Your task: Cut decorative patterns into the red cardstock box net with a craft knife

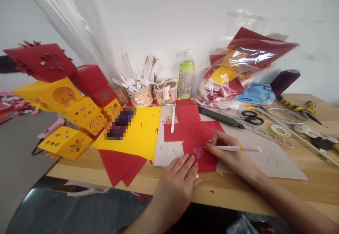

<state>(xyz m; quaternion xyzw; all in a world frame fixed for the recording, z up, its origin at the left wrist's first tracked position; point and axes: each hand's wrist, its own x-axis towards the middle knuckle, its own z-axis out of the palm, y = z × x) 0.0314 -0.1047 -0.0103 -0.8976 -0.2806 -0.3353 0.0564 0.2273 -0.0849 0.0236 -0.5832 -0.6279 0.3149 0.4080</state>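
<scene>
In the head view my right hand (225, 147) pinches a slim white marker (246, 149), its tip resting by a pink heart (197, 152) drawn on red paper. This cross-shaped red paper (203, 165) lies flat on a pale grey board (272, 158) and bears other pencilled outlines. My left hand (180, 177) lies on the paper's lower left edge, fingers stretched out flat; something small and white shows by its thumb. Another white marker (173, 119) lies on the paper's left part.
Yellow sheets (143, 135) and red sheets (119, 165) lie left, near cut-out paper boxes (84, 113). Behind stand a basket of markers (141, 96), a green bottle (186, 75) and a plastic bag of coloured paper (238, 64). A green cutter (219, 116) and black-handled scissors (251, 117) lie right.
</scene>
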